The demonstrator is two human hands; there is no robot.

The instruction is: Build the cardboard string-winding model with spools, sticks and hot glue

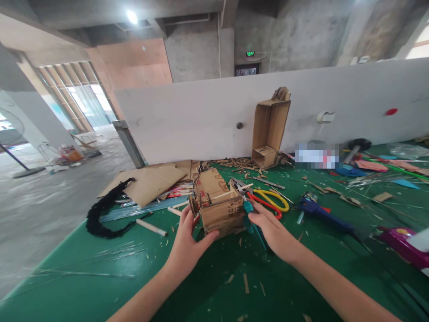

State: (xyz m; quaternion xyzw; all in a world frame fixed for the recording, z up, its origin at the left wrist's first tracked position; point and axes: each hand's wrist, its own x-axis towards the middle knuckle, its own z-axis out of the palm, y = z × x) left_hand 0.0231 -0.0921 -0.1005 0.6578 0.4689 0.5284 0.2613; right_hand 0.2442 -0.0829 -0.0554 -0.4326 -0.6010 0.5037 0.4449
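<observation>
A small cardboard box model (217,214) with thin sticks and a raised back panel sits on the green table. My left hand (191,237) grips its lower left corner, fingers on the left side and thumb across the front. My right hand (271,228) is closed around a slim teal tool (248,209) at the box's right side. The tool's pale tip points at the box edge; its kind and whether the tip touches cannot be made out. Just behind the right hand lies a cutting tool with red and yellow handles (273,200), partly hidden by the box.
A tall open cardboard piece (271,127) stands against the white partition (187,120). To the right lie a blue glue gun (321,214) and a purple object (402,246). Black braided yarn (100,219), cardboard sheets (150,183) and clear glue sticks (83,273) lie on the left.
</observation>
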